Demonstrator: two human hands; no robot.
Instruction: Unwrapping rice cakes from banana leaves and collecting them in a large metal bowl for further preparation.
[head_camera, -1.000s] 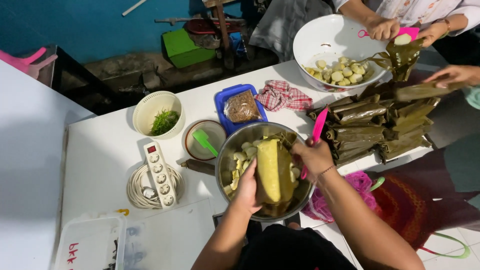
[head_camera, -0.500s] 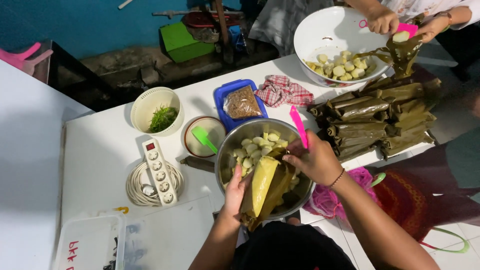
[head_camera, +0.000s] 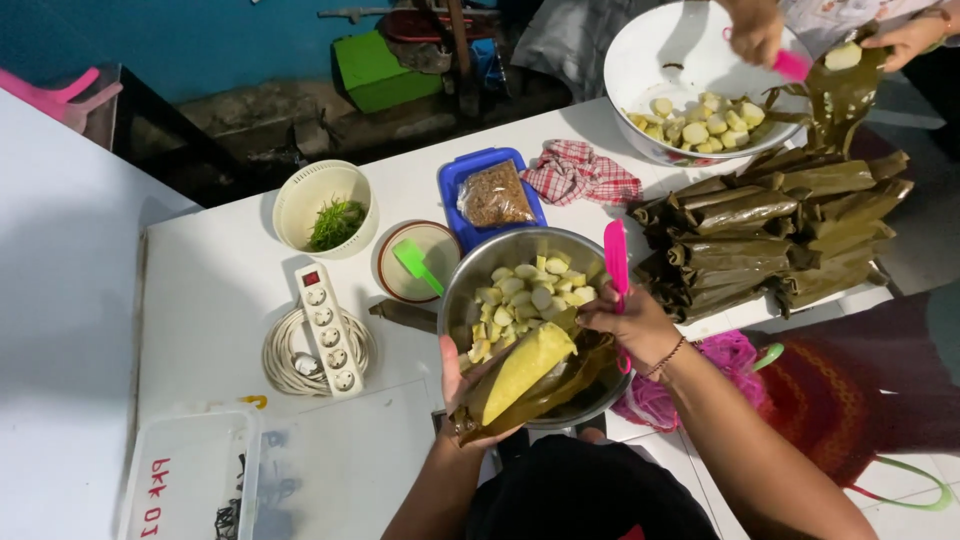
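Note:
My left hand (head_camera: 462, 385) holds a folded banana leaf (head_camera: 520, 378) shaped into a cone, yellow side up, over the near rim of a metal bowl (head_camera: 470, 275). The bowl holds several pale food chunks (head_camera: 528, 288). My right hand (head_camera: 630, 322) grips a pink spatula (head_camera: 615, 262) that points up at the bowl's right edge, and its fingers touch the leaf's top end.
A pile of wrapped leaf parcels (head_camera: 770, 235) lies to the right. Behind are a blue tray with brown filling (head_camera: 492, 195), a checked cloth (head_camera: 580, 172), a basket of greens (head_camera: 325, 210), a plate with a green spatula (head_camera: 415, 262), a power strip (head_camera: 325, 328). Another person's hands (head_camera: 760, 35) work over a white bowl (head_camera: 640, 60).
The leaf has tipped from upright to slanting toward my left hand. My right hand with the pink spatula has come down to the bowl's right rim.

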